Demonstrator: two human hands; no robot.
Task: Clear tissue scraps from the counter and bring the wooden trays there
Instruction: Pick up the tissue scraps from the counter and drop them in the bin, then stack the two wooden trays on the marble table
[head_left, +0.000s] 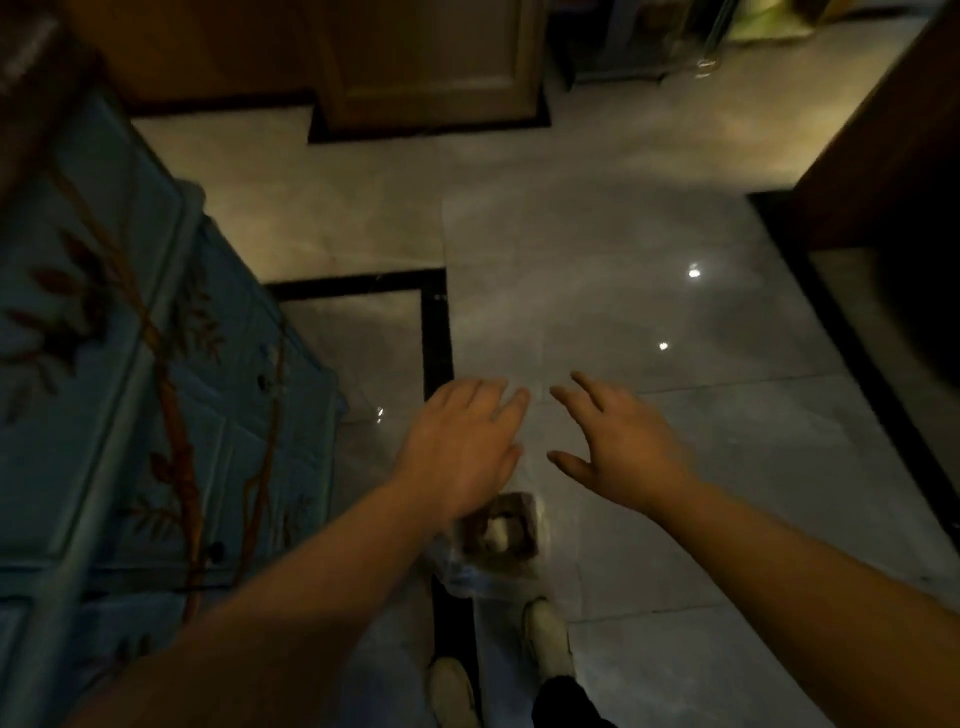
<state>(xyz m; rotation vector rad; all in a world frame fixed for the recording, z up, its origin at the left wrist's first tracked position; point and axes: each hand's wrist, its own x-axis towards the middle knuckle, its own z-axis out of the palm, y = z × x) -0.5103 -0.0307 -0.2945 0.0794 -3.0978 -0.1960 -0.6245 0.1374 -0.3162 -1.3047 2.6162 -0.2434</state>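
Observation:
Both of my hands are held out in front of me above the tiled floor, palms down. My left hand (462, 441) has its fingers spread and holds nothing. My right hand (618, 441) is also open and empty, about a hand's width to its right. Below my left wrist, on the floor, stands a small bin lined with a clear plastic bag (498, 540), with white tissue scraps (497, 532) inside it. No wooden trays and no counter top are in view.
A blue painted cabinet (130, 389) with a bamboo pattern stands close on my left. Dark wooden furniture (883, 156) is at the right, and a wooden cabinet (431, 57) at the far side. My feet in white shoes (545, 634) stand on the glossy floor (597, 249).

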